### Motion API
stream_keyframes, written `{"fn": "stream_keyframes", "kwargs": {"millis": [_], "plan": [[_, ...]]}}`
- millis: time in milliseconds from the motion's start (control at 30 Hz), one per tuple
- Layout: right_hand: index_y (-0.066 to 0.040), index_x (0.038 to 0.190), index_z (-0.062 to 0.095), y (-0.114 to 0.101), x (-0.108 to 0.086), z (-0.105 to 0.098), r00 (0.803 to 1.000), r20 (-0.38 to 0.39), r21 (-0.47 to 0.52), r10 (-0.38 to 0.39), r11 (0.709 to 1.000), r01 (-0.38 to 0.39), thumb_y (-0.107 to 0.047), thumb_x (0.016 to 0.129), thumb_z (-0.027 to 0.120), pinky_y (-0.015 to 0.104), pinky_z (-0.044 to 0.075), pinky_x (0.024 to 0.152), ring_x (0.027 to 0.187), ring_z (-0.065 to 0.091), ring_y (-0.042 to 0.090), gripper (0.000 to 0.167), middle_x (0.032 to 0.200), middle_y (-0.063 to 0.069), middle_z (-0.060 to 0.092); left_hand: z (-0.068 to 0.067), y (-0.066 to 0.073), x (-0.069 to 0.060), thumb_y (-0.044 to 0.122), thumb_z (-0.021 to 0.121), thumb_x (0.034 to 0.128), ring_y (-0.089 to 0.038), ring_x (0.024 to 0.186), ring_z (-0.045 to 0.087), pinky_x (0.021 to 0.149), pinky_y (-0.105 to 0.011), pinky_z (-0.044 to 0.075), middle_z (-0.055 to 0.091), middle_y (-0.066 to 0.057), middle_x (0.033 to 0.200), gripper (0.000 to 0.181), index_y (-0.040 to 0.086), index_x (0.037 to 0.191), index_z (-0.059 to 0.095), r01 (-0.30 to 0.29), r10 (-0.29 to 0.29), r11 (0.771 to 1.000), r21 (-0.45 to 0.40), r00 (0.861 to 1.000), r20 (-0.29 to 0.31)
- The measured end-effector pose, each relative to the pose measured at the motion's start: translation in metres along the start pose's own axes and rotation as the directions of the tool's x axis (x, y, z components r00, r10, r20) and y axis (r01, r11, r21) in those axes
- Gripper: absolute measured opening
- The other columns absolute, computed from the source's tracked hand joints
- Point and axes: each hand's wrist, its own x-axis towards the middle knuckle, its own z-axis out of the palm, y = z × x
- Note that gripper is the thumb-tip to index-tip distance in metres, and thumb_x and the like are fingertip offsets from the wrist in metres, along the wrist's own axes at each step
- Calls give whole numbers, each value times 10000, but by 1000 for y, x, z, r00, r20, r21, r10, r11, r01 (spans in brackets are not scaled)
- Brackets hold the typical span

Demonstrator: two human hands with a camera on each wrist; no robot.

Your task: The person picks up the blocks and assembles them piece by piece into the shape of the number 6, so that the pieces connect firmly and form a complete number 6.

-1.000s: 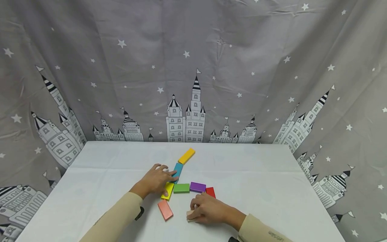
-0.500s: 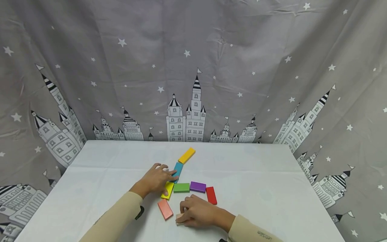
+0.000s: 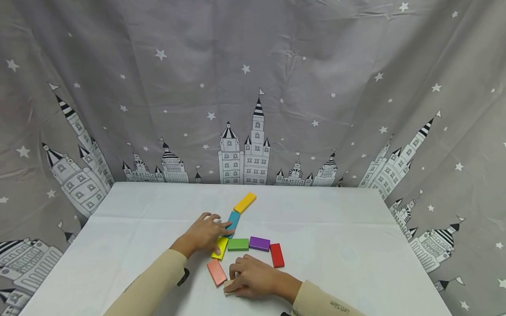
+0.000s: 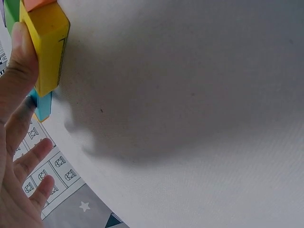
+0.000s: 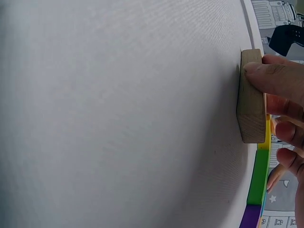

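My right hand pinches a plain wooden block low over the white table, its left end beside the salmon-pink block; whether they touch is hard to tell. In the right wrist view the thumb lies along the wooden block's face. My left hand rests with its thumb on the yellow block and fingertips on the blue block. Its other fingers are spread and hold nothing, as the left wrist view shows. Right of the yellow block lie a green block, a purple block and a red block.
An orange-yellow block lies beyond the blue one, towards the back of the white table. Behind the table hangs a grey curtain printed with castles and stars.
My right hand has slid left with the wooden block, from near the red block to beside the salmon-pink one. The red block now shows whole. My left hand has stayed in place.
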Motion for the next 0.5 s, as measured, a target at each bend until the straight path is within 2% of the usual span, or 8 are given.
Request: {"fn": "stream_keyframes", "kwargs": {"millis": [333, 500], "plan": [[-341, 1161, 708, -2, 2, 3, 999, -32, -16, -7, 1000, 7, -339, 904, 683, 66, 267, 754, 827, 421, -15, 258, 956, -147, 579, -1, 0, 0, 513, 777, 712, -282, 1304, 428, 1094, -528, 271, 489, 72, 1443, 704, 309, 1353, 568, 0, 0, 1000, -6, 1000, -7], [-331, 1187, 696, -2, 2, 1, 1000, -5, 10, 10, 1000, -10, -355, 905, 679, 64, 285, 791, 878, 446, -19, 284, 1009, -139, 585, -1, 0, 1, 521, 777, 711, -281, 1301, 431, 1092, -528, 274, 490, 71, 1442, 700, 309, 1347, 574, -2, 2, 1000, -4, 1000, -7]]}}
